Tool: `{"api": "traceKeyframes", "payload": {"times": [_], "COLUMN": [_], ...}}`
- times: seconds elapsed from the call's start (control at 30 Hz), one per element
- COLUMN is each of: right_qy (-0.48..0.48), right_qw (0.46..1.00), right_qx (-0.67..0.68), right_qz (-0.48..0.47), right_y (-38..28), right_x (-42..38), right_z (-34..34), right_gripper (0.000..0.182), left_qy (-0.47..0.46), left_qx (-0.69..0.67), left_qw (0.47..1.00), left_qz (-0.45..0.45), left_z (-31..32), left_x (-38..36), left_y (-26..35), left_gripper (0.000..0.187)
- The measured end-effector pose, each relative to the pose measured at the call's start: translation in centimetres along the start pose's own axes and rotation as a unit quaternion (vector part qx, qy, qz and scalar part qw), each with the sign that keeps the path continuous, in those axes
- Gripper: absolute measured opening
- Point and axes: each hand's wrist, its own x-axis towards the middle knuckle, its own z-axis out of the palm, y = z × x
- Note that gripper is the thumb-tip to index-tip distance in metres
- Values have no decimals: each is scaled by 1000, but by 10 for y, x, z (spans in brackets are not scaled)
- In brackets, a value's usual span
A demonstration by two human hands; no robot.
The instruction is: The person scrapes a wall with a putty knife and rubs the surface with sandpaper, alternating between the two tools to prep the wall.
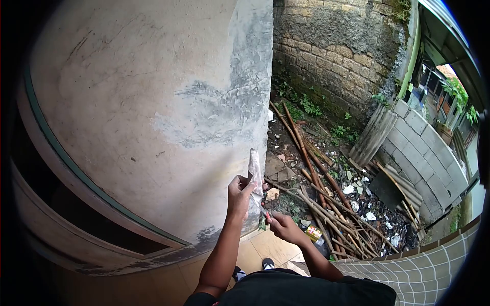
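Observation:
My left hand [240,195] is closed on a long, narrow whitish strip [254,173] that looks folded and stained, its tip pointing up. Lower down, my right hand [286,228] grips a small red-handled bladed tool [266,215]. The tool's thin grey blade slants up and left to the strip's lower end, overlapping it in this view. Both hands are in front of my body, close to the corner of the plastered wall [153,102]. Fingers hide most of the handle, and I cannot tell whether it is a knife or scissors.
Beyond the corner, bamboo poles [326,199] lie piled among rubble and litter. A brick wall [337,56] stands behind them, with a grey block wall [418,148] to the right. A low tiled ledge [418,270] curves along the lower right. Tiled floor [270,246] lies underfoot.

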Motion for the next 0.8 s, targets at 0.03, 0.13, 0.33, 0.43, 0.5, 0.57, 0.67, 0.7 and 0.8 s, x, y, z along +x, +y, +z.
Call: {"api": "traceKeyframes", "payload": {"times": [0.03, 0.13, 0.33, 0.43, 0.5, 0.57, 0.67, 0.7, 0.8], "right_qy": [-12, -88, -47, -19, -30, -35, -29, -24, -32], "right_qw": [999, 992, 984, 986, 988, 987, 987, 987, 987], "right_qx": [23, 28, -27, -32, -12, -9, 5, 11, 25], "right_qz": [25, 91, 169, 160, 153, 159, 155, 156, 153], "right_y": [0, 10, 43, 54, 55, 51, 46, 44, 45], "right_x": [-6, -16, -3, 6, 13, 17, 21, 24, 26], "right_z": [-2, -16, -35, -34, -33, -31, -28, -27, -26], "right_gripper": [33, 34, 37, 30, 27, 26, 24, 24, 25], "left_qy": [-1, 29, 28, 28, 11, 22, 39, 56, 85], "left_qx": [6, 62, 24, 26, 27, 37, 52, 45, 39], "left_qw": [1000, 992, 998, 999, 1000, 999, 998, 996, 994], "left_qz": [12, 102, 60, 22, 1, -7, -25, -44, -63], "left_z": [-8, -25, -35, -36, -41, -44, -55, -62, -69], "left_x": [5, 9, -8, -22, -29, -37, -46, -46, -54], "left_y": [2, 23, 23, 20, 17, 15, 8, 3, -4], "left_gripper": [9, 12, 28, 57, 95, 97, 96, 93, 79]}}
